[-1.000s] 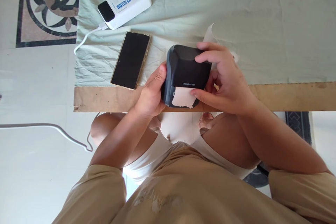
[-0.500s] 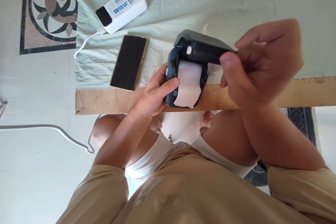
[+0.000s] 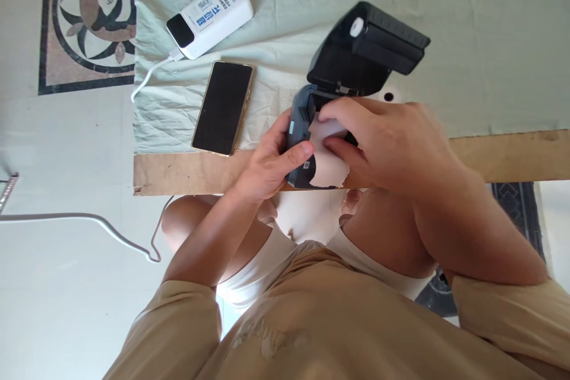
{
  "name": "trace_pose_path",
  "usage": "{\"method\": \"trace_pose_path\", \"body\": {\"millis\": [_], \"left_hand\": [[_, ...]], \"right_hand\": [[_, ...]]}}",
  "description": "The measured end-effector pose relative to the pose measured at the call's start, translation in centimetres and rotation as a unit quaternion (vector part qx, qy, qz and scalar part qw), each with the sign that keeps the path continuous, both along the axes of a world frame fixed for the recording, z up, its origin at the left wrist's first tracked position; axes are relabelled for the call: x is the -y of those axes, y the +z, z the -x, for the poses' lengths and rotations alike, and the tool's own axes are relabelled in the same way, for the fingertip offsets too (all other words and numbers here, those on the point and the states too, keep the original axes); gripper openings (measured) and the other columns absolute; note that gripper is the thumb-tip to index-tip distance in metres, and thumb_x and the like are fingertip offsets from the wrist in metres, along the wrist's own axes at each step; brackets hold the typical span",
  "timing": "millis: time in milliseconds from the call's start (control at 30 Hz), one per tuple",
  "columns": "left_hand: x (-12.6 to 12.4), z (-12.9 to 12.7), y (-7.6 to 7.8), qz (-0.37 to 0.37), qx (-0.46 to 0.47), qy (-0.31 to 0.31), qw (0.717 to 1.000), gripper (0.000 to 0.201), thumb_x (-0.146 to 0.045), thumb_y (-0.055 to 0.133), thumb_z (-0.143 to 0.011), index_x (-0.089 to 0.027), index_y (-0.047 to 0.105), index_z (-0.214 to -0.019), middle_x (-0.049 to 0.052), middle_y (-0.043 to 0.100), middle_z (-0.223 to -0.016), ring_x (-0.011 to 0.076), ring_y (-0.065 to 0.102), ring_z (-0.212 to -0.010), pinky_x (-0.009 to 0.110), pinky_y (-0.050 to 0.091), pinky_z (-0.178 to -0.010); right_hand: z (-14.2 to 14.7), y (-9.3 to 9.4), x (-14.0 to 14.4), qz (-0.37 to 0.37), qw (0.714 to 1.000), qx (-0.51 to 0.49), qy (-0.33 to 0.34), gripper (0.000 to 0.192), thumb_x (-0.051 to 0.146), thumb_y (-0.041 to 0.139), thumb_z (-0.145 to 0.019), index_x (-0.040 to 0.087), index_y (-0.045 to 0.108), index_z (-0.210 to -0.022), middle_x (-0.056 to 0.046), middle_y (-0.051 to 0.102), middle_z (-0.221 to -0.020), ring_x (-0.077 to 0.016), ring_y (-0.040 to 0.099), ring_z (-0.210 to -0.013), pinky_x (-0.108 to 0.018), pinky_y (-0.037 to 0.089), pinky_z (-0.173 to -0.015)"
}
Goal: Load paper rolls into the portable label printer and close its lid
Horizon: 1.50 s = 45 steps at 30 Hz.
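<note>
A small black label printer (image 3: pixel 299 130) sits at the near edge of the table, its lid (image 3: pixel 365 50) swung fully open and tilted back. My left hand (image 3: pixel 271 160) grips the printer's body from the left, thumb on its front. My right hand (image 3: pixel 392 142) reaches into the open compartment, with fingers on the white paper roll (image 3: pixel 327 130). A torn paper end (image 3: pixel 329 175) hangs over the printer's front.
A black phone (image 3: pixel 224 107) lies face up left of the printer. Beyond it is a white power bank (image 3: pixel 209 9) with a white cable (image 3: pixel 146 74) running off the table. A pale green cloth (image 3: pixel 467 41) covers the wooden tabletop (image 3: pixel 187 172). My knees are under the table edge.
The printer lid, shut a second ago, was lifted by my right hand and now stands fully open. That hand has let go of the lid and gone down onto the paper roll.
</note>
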<state>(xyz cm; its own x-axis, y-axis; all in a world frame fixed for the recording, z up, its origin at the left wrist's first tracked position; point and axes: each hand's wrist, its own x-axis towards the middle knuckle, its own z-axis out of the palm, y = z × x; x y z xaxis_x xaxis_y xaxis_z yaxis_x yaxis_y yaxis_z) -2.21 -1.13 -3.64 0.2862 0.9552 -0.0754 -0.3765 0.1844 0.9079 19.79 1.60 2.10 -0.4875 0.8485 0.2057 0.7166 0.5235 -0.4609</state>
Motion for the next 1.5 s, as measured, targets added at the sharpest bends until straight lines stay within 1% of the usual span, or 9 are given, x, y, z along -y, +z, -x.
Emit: {"method": "trace_pose_path", "body": {"millis": [200,333,400,533,733,1033,1133,1267,1500], "left_hand": [[0.1,0.0,-0.1,-0.022,-0.023,0.015,0.999,0.063,-0.071,0.096,-0.09,-0.025,0.079,-0.13,0.005,0.082,-0.116,0.0273,0.08,-0.113,0.033,0.065,-0.093],[-0.1,-0.2,0.1,0.01,-0.016,0.018,1.0,0.063,-0.071,0.096,-0.09,-0.025,0.076,-0.128,0.005,0.083,-0.113,0.0263,0.081,-0.106,0.034,0.066,-0.088],[-0.1,-0.3,0.3,0.018,-0.014,0.022,0.999,0.063,-0.071,0.097,-0.088,-0.025,0.076,-0.126,0.005,0.083,-0.111,0.0258,0.081,-0.103,0.034,0.067,-0.085],[-0.1,-0.5,0.8,0.036,-0.013,0.028,0.999,0.066,-0.073,0.099,-0.085,-0.025,0.074,-0.124,0.005,0.085,-0.113,0.0259,0.083,-0.1,0.035,0.069,-0.084],[0.1,-0.8,1.4,0.037,-0.03,0.042,0.998,0.063,-0.077,0.093,-0.09,-0.024,0.072,-0.117,0.01,0.087,-0.12,0.0347,0.084,-0.128,0.038,0.072,-0.088],[-0.1,-0.7,0.7,0.037,-0.009,0.042,0.998,0.065,-0.072,0.097,-0.087,-0.026,0.074,-0.127,0.008,0.089,-0.119,0.0312,0.088,-0.112,0.035,0.071,-0.081],[-0.1,-0.6,0.7,0.041,-0.004,0.04,0.998,0.063,-0.07,0.097,-0.087,-0.027,0.075,-0.126,0.007,0.089,-0.118,0.0288,0.088,-0.104,0.035,0.07,-0.079],[0.0,-0.5,0.8,0.037,-0.01,0.04,0.998,0.063,-0.07,0.099,-0.085,-0.027,0.077,-0.126,0.007,0.089,-0.119,0.0305,0.087,-0.113,0.034,0.07,-0.08],[0.1,-0.5,0.6,0.038,-0.024,0.066,0.997,0.056,-0.07,0.096,-0.088,-0.027,0.078,-0.118,0.008,0.088,-0.127,0.036,0.079,-0.144,0.041,0.074,-0.101]], "right_hand": [[-2.2,2.2,0.1,0.133,0.957,-0.257,0.011,0.028,0.047,0.09,-0.089,0.034,0.072,-0.107,0.001,0.071,-0.089,-0.0141,0.055,-0.061,-0.033,0.043,-0.057],[-6.2,1.9,-1.8,0.041,0.865,-0.49,-0.099,0.072,0.087,0.096,-0.059,0.037,0.061,-0.097,0.0,0.061,-0.088,-0.0182,0.058,-0.063,-0.036,0.042,-0.051],[-8.0,0.6,-3.2,0.109,0.859,-0.476,-0.153,0.066,0.082,0.087,-0.063,0.034,0.054,-0.095,0.0,0.061,-0.092,-0.0125,0.043,-0.053,-0.033,0.032,-0.047],[-9.9,-3.0,-4.8,0.082,0.875,-0.41,-0.242,0.043,0.049,0.078,-0.068,0.033,0.048,-0.095,0.005,0.045,-0.078,-0.0129,0.037,-0.056,-0.03,0.027,-0.051],[-11.7,-4.1,-4.3,-0.001,0.963,-0.113,-0.245,0.035,0.032,0.087,-0.073,0.028,0.065,-0.1,-0.005,0.078,-0.114,-0.0274,0.072,-0.115,-0.055,0.061,-0.109],[-12.0,-2.5,-4.1,0.063,0.934,-0.02,-0.35,0.071,0.019,0.099,-0.073,0.034,0.069,-0.135,-0.01,0.08,-0.124,-0.0332,0.074,-0.117,-0.065,0.055,-0.112],[-11.6,-1.9,-3.1,-0.026,0.955,-0.03,-0.295,0.079,0.03,0.099,-0.074,0.035,0.065,-0.145,-0.013,0.077,-0.142,-0.0397,0.072,-0.134,-0.066,0.056,-0.111],[-8.9,-1.4,-1.0,-0.162,0.965,-0.129,-0.159,0.039,0.04,0.073,-0.1,0.036,0.07,-0.139,-0.009,0.077,-0.13,-0.0326,0.08,-0.117,-0.055,0.059,-0.093],[-3.7,-4.8,-1.8,0.022,0.995,-0.044,-0.088,0.064,0.02,0.076,-0.09,0.024,0.065,-0.153,-0.019,0.067,-0.139,-0.0349,0.068,-0.131,-0.057,0.063,-0.109]]}}
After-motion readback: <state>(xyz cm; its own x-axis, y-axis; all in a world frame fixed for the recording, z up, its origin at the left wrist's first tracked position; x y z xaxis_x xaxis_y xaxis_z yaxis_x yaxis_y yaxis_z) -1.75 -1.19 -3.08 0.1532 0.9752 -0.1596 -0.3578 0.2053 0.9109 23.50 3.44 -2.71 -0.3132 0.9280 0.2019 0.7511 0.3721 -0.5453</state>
